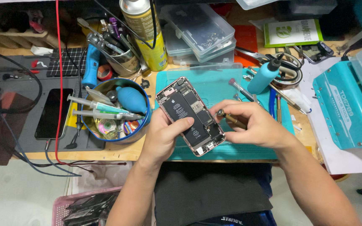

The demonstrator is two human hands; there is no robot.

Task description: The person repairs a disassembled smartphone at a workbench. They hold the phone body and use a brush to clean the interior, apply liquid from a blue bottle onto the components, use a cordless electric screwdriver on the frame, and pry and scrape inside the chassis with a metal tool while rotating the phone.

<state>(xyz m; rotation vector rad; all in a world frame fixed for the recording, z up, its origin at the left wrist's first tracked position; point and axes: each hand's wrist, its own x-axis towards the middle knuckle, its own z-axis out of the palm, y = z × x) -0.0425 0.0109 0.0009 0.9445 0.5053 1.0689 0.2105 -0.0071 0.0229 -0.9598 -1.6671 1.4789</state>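
1. Left hand (164, 134) is cradling an opened phone (190, 116) at frame centre, just above the near edge of the teal mat (231, 150); fingers are wrapping its long edges, thumb lying across the black battery.
2. Right hand (254, 123) is pinching a small screwdriver (231, 118), fingers closed on the handle, tip meeting the phone's right edge.
3. Judgement: the phone is looking light and stiff but fragile, with boards and thin cables exposed. Best held by the metal frame edges, as now; the battery should not be pressed.
4. Left of centre, a round blue tin (116, 111) is holding syringes and a blue air blower.
5. Far right, a teal machine (344, 109) is sitting on the tabletop (118, 152).
6. Upper centre, a tall yellow spray can (145, 33) is standing beside stacked clear plastic boxes (200, 31).
7. Upper right, a flat green-and-white rectangular package (293, 32) is lying against the back.
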